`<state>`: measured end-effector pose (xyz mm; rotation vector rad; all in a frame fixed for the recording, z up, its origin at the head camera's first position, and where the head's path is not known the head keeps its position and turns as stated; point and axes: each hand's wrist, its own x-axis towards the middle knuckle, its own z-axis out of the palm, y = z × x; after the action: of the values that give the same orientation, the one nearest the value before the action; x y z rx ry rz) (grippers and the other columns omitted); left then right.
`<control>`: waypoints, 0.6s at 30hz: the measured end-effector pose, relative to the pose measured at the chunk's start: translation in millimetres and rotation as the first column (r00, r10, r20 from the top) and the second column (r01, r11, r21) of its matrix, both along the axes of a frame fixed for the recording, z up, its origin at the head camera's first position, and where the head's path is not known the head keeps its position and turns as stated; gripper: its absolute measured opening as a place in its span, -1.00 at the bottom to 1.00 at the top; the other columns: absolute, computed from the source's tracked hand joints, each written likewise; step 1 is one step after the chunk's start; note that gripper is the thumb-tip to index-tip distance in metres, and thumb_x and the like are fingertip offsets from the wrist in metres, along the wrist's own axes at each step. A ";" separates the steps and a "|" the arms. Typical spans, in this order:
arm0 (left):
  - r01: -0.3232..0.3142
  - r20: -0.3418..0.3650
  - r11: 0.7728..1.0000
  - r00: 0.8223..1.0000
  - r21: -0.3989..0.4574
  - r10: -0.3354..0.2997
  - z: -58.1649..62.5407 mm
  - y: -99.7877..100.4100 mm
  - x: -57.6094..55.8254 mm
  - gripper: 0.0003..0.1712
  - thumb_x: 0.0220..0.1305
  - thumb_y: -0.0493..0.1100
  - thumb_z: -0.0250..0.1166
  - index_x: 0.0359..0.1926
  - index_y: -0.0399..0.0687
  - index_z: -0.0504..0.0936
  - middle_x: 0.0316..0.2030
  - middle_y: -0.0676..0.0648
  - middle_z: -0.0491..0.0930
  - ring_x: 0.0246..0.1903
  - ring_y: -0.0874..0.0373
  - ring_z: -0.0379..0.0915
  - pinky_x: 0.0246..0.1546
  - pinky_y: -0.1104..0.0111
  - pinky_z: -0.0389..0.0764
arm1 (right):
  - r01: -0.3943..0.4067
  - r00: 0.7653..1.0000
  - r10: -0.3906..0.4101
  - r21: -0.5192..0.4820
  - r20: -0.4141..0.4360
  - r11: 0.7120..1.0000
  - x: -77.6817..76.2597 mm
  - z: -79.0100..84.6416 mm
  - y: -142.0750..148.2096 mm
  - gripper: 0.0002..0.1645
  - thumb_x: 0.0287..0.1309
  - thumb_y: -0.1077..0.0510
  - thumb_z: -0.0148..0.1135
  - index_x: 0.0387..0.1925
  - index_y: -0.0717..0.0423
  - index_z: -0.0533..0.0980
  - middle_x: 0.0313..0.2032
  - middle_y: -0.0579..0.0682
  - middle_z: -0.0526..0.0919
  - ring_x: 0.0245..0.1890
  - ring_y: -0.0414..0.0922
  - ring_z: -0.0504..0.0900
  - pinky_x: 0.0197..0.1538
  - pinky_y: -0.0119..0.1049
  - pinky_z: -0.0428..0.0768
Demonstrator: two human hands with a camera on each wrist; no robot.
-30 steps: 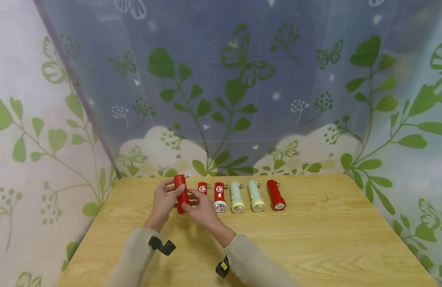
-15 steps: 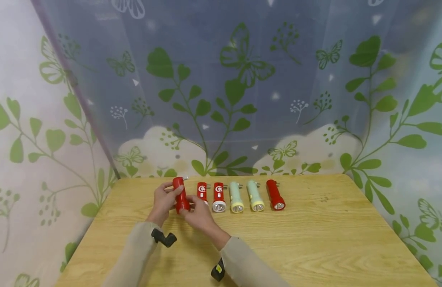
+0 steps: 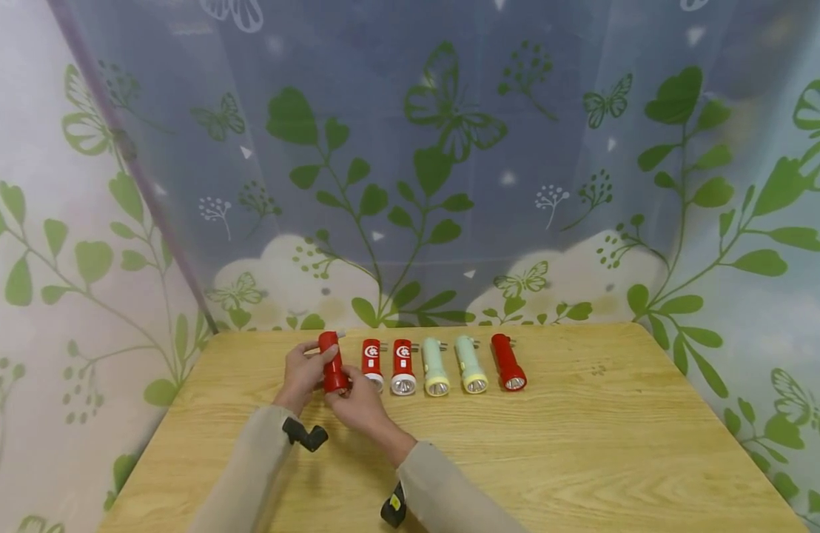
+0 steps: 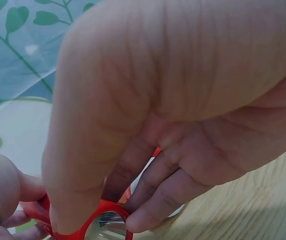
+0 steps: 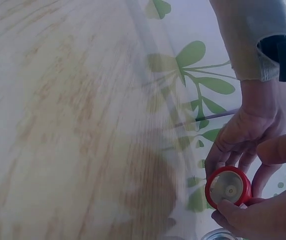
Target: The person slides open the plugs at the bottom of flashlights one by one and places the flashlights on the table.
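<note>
A plain red flashlight (image 3: 332, 363) is held between both hands at the left of the row, its metal plug prongs sticking out at the top right. My left hand (image 3: 302, 376) grips the body from the left, thumb across its front. At the lamp end, my right hand (image 3: 362, 406) pinches the head. The right wrist view shows the round lens (image 5: 226, 188) inside its red rim, facing that camera. Beside the hands lies a red flashlight with a white rim (image 3: 371, 363), its lamp end partly behind the right hand.
To the right lie another red-and-white flashlight (image 3: 402, 366), two pale green ones with yellow rims (image 3: 434, 366) (image 3: 471, 364), and a plain red one (image 3: 508, 363). All rest on a wooden table (image 3: 583, 444). Leaf-patterned cloth (image 3: 410, 185) hangs behind and at both sides.
The right hand has shifted a little left, uncovering more of the nearest red-and-white flashlight. The held flashlight has moved slightly left, and its top sits a bit lower. Both hands keep hold of it.
</note>
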<state>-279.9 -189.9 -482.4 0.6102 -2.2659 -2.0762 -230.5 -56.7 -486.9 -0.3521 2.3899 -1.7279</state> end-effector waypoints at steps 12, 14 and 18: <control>0.005 0.039 0.999 0.999 -0.036 -0.004 -5.5 0.8 -3.1 -0.31 0.42 -0.05 0.28 0.42 -0.27 0.30 0.21 -0.42 0.50 0.01 -0.10 0.56 -0.23 0.29 0.70 | 0.000 1.000 0.000 0.007 0.012 1.000 -1.1 -3.8 -3.0 -0.29 0.07 0.24 0.23 0.32 0.28 0.40 -0.12 0.10 0.63 -0.30 -0.16 0.50 -0.28 -0.39 0.47; 0.004 0.036 0.999 0.999 -0.043 -0.002 -6.0 0.3 -3.9 -0.31 0.42 -0.04 0.28 0.42 -0.28 0.31 0.20 -0.43 0.50 -0.01 -0.09 0.57 -0.25 0.30 0.69 | -0.006 1.000 0.006 0.014 0.008 1.000 -1.7 -3.6 -3.8 -0.31 0.08 0.23 0.25 0.30 0.27 0.41 -0.12 0.11 0.64 -0.29 -0.15 0.50 -0.26 -0.38 0.48; -0.001 0.018 0.998 1.000 -0.056 0.002 -5.9 -0.6 -6.4 -0.32 0.42 -0.04 0.28 0.40 -0.29 0.34 0.20 -0.44 0.51 -0.02 -0.08 0.59 -0.21 0.27 0.69 | -0.021 1.000 0.021 0.030 0.003 0.999 -4.2 -2.2 -5.4 -0.35 0.12 0.18 0.28 0.27 0.25 0.42 -0.08 0.11 0.65 -0.26 -0.15 0.52 -0.21 -0.36 0.51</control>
<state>-286.3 -190.6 -488.3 0.6302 -2.3243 -2.0070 -234.7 -62.1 -489.1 -0.3694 2.3985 -1.6813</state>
